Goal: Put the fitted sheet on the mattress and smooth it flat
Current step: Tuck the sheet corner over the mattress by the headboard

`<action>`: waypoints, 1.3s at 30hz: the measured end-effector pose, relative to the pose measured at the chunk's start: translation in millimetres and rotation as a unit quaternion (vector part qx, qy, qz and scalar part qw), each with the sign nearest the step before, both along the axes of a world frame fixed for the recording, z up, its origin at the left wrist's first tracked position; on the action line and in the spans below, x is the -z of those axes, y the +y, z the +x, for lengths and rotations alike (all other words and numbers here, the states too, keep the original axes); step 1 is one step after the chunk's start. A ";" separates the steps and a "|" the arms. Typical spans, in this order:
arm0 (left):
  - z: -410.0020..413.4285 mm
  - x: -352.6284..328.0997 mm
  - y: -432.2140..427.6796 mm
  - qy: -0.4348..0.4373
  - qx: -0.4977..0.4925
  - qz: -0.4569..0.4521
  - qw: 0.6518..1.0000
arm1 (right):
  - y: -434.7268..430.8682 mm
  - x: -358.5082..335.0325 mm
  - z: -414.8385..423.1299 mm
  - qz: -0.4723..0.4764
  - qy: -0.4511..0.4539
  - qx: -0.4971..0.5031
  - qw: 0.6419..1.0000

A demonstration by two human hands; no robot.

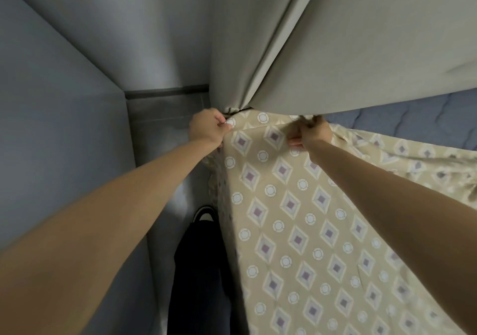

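Beige diamond-and-circle patterned fitted sheet (309, 218), blue mattress (413, 125), grey curtain (361, 37).

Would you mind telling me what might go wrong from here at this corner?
The curtain hangs right on the corner, so it may get tucked in with the fitted sheet that the left hand and right hand grip. The sheet lies bunched beside bare mattress, so it may end up wrinkled.

Nothing to read here: no words, numbers, labels or brand marks show on any surface. The fitted sheet (296, 205) carries only a printed pattern of diamonds and ringed circles, with no lettering in it.
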State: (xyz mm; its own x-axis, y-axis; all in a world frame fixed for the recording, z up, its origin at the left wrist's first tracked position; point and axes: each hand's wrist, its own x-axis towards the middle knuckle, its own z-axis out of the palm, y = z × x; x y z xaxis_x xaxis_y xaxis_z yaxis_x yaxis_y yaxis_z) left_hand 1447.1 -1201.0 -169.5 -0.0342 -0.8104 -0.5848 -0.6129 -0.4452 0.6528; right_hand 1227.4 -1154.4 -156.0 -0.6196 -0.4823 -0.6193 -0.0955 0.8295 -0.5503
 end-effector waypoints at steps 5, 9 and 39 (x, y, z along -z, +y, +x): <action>-12.7 -11.7 -0.1 -0.093 0.092 -0.095 0.987 | -0.4 0.7 2.5 -0.051 0.051 0.052 0.996; -32.0 -13.0 4.6 -0.069 -0.005 -0.079 0.995 | -4.2 1.9 -3.7 -0.072 0.071 0.070 0.992; -21.1 4.1 2.1 -0.050 0.136 0.009 0.989 | 4.3 17.3 34.5 0.064 0.288 -0.231 0.927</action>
State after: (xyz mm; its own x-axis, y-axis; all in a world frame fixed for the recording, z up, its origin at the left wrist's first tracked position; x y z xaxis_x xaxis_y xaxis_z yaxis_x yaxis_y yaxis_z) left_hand 1426.0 -1198.9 -173.6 -0.1913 -0.7686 -0.6104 -0.7723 -0.2659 0.5769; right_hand 1261.9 -1150.1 -173.3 -0.6118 -0.7235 -0.3199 -0.7039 0.6824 -0.1972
